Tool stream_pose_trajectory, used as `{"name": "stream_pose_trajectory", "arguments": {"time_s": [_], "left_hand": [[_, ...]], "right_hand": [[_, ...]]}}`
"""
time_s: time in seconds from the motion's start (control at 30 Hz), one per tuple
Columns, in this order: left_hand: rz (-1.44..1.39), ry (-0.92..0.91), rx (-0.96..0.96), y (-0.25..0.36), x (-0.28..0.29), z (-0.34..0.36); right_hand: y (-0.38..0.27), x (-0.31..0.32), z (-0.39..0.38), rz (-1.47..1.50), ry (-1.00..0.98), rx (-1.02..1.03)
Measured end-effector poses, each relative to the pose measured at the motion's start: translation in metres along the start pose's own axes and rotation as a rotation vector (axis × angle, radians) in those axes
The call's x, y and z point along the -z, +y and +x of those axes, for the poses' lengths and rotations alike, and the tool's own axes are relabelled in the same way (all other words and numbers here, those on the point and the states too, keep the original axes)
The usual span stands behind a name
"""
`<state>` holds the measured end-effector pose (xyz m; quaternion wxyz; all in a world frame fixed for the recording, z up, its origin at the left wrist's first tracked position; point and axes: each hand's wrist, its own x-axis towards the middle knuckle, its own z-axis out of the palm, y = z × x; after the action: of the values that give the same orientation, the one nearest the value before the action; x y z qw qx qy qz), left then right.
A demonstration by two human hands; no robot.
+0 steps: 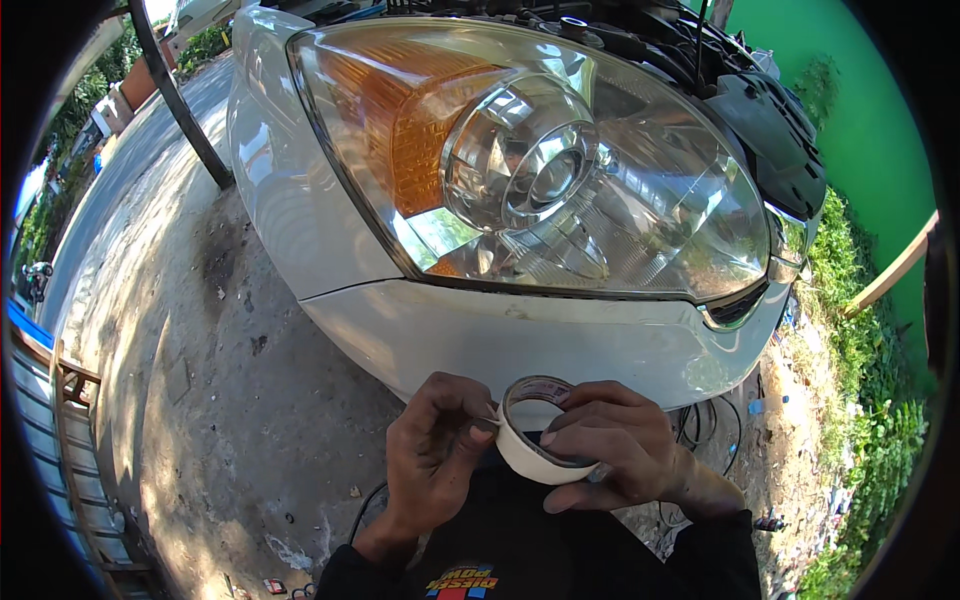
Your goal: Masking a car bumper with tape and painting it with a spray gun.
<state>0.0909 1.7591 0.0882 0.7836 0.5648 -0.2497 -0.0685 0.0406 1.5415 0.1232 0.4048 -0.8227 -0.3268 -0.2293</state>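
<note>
A roll of pale masking tape (pixel 530 455) sits between my two hands, low in the middle of the view. My right hand (pixel 610 445) grips the roll from the right, fingers curled over its rim. My left hand (pixel 435 450) pinches at the roll's left edge with thumb and fingertips, where the tape's loose end seems to be. Just above the hands is the white bumper (pixel 520 335) of a car, and over it a large clear headlight (pixel 530 160) with an orange turn-signal section and a round projector lens.
The car's open engine bay (pixel 700 60) shows at the top right. Dirt and concrete ground (pixel 200 380) spreads to the left, with a dark cable (pixel 700 425) lying under the bumper. Grass and a green wall (pixel 870 130) stand on the right, a metal railing (pixel 70 440) on the left.
</note>
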Motion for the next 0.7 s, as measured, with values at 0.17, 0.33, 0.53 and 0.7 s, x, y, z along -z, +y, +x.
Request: {"name": "stream_pose_trajectory", "arguments": {"time_s": [0.17, 0.33, 0.53, 0.7], "left_hand": [[0.088, -0.077, -0.039, 0.006, 0.008, 0.007], [0.208, -0.029, -0.098, 0.015, 0.017, 0.009], [0.338, 0.269, -0.23, 0.024, 0.021, 0.01], [0.321, 0.258, -0.297, 0.012, 0.042, 0.034]], "right_hand": [[0.004, 0.01, -0.006, -0.025, -0.121, 0.151], [-0.021, 0.03, 0.0, -0.239, -0.133, 0.045], [-0.054, 0.065, 0.009, -0.461, -0.352, -0.228], [-0.062, 0.076, 0.004, -0.562, -0.332, -0.349]]}}
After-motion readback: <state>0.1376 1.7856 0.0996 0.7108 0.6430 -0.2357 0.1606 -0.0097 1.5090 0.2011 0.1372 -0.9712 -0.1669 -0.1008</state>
